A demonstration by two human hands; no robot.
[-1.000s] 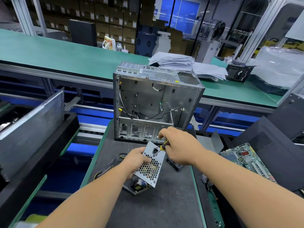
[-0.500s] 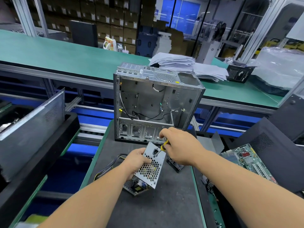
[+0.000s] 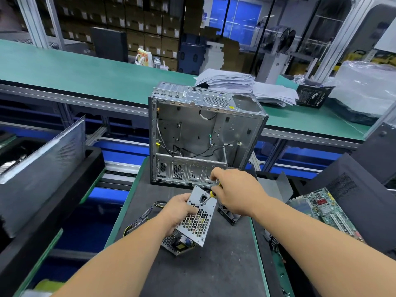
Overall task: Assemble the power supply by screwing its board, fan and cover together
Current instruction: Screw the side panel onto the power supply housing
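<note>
My left hand (image 3: 179,207) grips the power supply (image 3: 196,221) from its left side, fingers curled around the edge of the perforated metal cover, thumb on the near face. The unit is tilted, its honeycomb-vented face turned up toward me, with the lower end resting on the dark worktop (image 3: 214,271) about midway between the left and right edges. At that lower end the housing is open and I can see the board (image 3: 180,245) inside. My right hand (image 3: 235,190) is closed around a yellow-handled screwdriver (image 3: 211,195), pinching it near the top; the shaft slants down and left, and the tip meets the upper part of the cover, just beside the black power socket (image 3: 203,198). I cannot tell whether the tip sits in a screw. So the supply sits between my two hands, the left clamping it, the right above its far end. A bundle of cables (image 3: 143,217) trails from the unit toward the left edge of the worktop. The black fan (image 3: 228,215) lies just right of the supply, partly under my right wrist. An open computer case (image 3: 203,133) stands upright at the far edge.
</note>
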